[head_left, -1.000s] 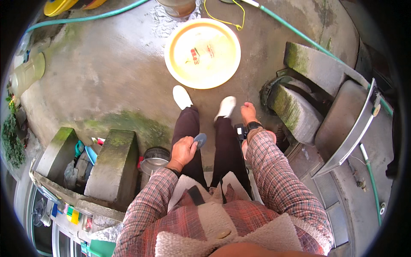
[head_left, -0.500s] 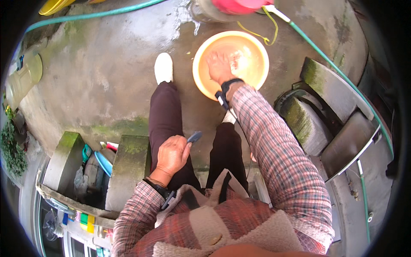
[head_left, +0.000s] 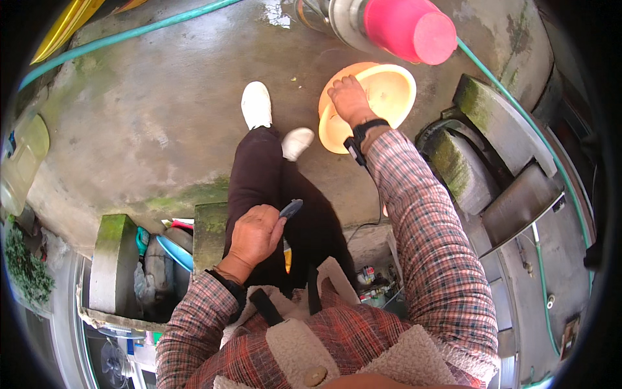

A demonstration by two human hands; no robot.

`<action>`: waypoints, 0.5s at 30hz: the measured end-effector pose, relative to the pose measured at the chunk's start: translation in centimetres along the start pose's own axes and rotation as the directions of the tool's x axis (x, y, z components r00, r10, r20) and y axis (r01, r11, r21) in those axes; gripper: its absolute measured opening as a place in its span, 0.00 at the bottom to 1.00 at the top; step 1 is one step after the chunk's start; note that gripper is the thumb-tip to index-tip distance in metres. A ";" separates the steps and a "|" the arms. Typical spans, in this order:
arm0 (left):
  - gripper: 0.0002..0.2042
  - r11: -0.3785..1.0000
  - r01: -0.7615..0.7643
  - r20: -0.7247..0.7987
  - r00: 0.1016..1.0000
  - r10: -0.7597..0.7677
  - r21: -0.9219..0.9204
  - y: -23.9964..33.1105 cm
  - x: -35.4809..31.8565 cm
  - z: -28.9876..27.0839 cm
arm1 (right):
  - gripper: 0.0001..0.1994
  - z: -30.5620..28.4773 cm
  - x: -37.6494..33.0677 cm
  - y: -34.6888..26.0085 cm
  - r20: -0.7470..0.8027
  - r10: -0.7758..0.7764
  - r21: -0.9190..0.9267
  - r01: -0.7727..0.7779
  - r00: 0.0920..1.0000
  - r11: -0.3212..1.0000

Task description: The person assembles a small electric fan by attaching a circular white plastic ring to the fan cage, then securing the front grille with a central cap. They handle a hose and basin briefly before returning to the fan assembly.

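the right grip (head_left: 350, 100) holds an orange basin (head_left: 392, 91).

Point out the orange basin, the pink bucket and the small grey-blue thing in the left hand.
Orange basin (head_left: 390, 97): head view, on its bare inside.
Pink bucket (head_left: 400, 27): head view, on its curved side.
Small grey-blue thing (head_left: 292, 208): head view, on the end sticking out of the left hand (head_left: 254, 236).

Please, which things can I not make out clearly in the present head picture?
Held part of the blue-grey piece: head view, hidden by the left hand.
Whether the right hand grips the orange basin: head view, hidden by the hand's back.
Yellow object, upper left: head view, cut off by top edge.
Small items beside the right sleeve: head view, too small.
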State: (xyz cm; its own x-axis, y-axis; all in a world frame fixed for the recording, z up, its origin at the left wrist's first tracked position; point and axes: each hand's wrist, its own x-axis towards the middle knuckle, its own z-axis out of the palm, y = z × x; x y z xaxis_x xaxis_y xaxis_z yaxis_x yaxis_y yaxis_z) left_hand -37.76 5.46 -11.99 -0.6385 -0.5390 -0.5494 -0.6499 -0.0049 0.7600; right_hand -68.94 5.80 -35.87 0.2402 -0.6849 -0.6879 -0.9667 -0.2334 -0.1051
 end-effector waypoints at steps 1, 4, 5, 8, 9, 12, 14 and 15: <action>0.07 1.000 0.017 0.010 1.000 -0.017 -0.003 -0.1 -0.1 0.0 | 0.08 -0.2 -1.8 -0.1 -0.080 -0.022 0.014 0.023 0.997 1.000; 0.06 1.000 -0.018 -0.026 1.000 0.018 -0.001 0.0 -0.1 0.3 | 0.06 -0.6 -6.5 -0.7 -0.114 -0.001 0.026 0.004 0.993 1.000; 0.07 1.000 -0.016 -0.014 1.000 0.016 0.004 0.1 -0.2 0.5 | 0.06 -0.6 -8.3 -0.8 -0.085 0.020 0.040 -0.017 0.996 0.999; 0.07 0.999 -0.020 0.018 1.000 0.019 0.033 0.1 -0.4 1.2 | 0.05 -0.8 -13.3 -0.8 -0.040 0.088 0.071 -0.085 0.995 0.994; 0.07 0.999 -0.020 0.028 0.999 0.018 0.048 0.2 -0.5 1.6 | 0.05 -0.8 -14.9 -0.8 -0.049 0.110 0.079 -0.106 0.993 0.991; 0.07 0.999 0.016 0.063 0.998 -0.018 0.046 0.6 -1.4 2.6 | 0.05 -0.1 -18.4 -0.3 -0.024 0.115 0.101 -0.112 0.993 0.989; 0.08 0.998 0.026 0.070 0.997 -0.030 0.058 0.6 -1.5 3.2 | 0.06 0.4 -19.2 0.1 -0.080 0.103 0.143 -0.091 0.991 0.986; 0.08 0.997 0.023 0.073 0.997 -0.028 0.071 0.7 -1.6 3.5 | 0.06 0.8 -19.1 0.0 -0.114 0.095 0.139 -0.078 0.989 0.987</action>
State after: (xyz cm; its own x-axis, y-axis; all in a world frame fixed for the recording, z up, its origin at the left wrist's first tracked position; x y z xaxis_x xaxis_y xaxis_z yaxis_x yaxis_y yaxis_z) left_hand -38.63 9.30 -11.75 -0.6483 -0.4756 -0.5946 -0.6922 0.0429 0.7204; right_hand -73.64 19.45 -23.29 0.1562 -0.7781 -0.6084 -0.9854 -0.0808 -0.1496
